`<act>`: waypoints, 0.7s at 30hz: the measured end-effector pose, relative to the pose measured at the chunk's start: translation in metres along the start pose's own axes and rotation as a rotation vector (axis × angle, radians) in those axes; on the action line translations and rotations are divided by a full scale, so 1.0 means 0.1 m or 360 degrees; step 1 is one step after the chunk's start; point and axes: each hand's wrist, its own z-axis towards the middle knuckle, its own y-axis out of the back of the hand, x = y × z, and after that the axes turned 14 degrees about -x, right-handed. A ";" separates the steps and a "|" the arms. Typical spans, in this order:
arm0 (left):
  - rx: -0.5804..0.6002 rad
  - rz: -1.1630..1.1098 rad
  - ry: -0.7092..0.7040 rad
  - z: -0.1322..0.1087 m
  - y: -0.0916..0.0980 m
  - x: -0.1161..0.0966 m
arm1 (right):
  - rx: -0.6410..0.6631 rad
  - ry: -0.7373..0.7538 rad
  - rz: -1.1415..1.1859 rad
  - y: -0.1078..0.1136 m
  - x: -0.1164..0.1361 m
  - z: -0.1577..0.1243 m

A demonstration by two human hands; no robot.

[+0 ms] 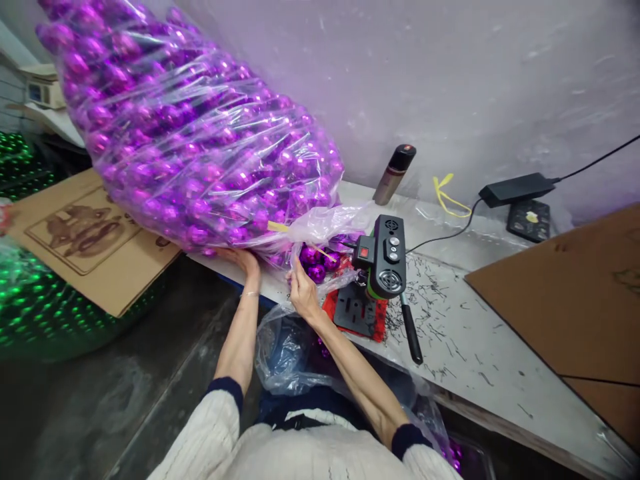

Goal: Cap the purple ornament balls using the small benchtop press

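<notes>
Glossy, creased plastic bag [215,140]; mirror-smooth, metallic-looking balls [316,273]; matt, smooth cardboard [95,240]

- Dark-capped bottle [395,175], near the wall [475,80].
- Yellow strip [453,197], looped, right of the bottle.
- Black power adapter [520,189], corded, beside a flat dark device [529,221].
- Printed cardboard [93,240], left, over shiny green objects [50,307].
- Cardboard panel [575,293], far right.

The person's cream top [320,460] carries fine creased lines; its cream sleeves [203,427] end in navy cuffs [230,387]. A thin pale band [253,293] rings the left wrist [251,283].
</notes>
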 end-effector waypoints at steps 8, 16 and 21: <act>-0.0794 -0.0416 0.0212 0.52 0.39 0.11 | 0.0029 -0.0022 -0.0013 0.09 -0.03 -0.09; -0.0577 -0.0129 0.0253 0.60 0.03 -0.08 | 0.0109 -0.0039 -0.0076 0.02 -0.05 -0.18; -0.0830 -0.0177 0.0234 0.50 0.17 -0.05 | 0.0095 0.0107 -0.0264 0.04 0.04 -0.24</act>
